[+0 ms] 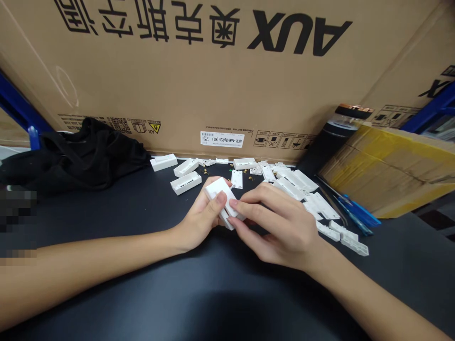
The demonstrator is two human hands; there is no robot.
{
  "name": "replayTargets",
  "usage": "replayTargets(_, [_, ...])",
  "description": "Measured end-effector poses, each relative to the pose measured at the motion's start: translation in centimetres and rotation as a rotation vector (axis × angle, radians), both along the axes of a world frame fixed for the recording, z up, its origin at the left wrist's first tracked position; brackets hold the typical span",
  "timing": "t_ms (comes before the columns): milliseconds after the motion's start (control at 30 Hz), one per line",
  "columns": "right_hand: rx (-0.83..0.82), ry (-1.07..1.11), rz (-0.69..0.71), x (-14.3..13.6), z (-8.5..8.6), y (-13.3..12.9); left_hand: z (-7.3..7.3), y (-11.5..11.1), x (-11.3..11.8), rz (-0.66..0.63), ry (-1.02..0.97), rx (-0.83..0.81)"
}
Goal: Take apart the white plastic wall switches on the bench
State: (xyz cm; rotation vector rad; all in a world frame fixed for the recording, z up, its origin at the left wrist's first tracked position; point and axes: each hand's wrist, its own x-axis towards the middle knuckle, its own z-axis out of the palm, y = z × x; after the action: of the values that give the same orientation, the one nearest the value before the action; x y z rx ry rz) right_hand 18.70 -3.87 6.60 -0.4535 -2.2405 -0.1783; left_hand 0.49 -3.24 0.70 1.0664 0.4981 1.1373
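Note:
A white plastic housing (221,187) is held tilted above the dark table, near the middle of the view. My left hand (202,208) is wrapped round it from the left, its thumb lying on the upper face. From the right, my right hand (280,218) touches the lower right part of the same housing with its fingertips, which are close together. The palm side of my right hand is hidden. Just behind my hands lie an open white case (186,183) and a flat white plate (237,179).
Many white plastic parts (291,188) and small brass-coloured pieces lie along the back. A black cloth (88,154) is at the left. A dark bottle (329,139), a taped carton (391,166) and blue tools (357,210) stand or lie right. A large cardboard box (159,76) forms the back.

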Motion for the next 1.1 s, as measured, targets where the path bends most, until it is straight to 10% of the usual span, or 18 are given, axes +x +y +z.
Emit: replayTargets(1100, [-1.006,0.158,0.014,0.7,0.2,0.8,0.1,0.3,-0.2,-0.106,0.101,0.033])
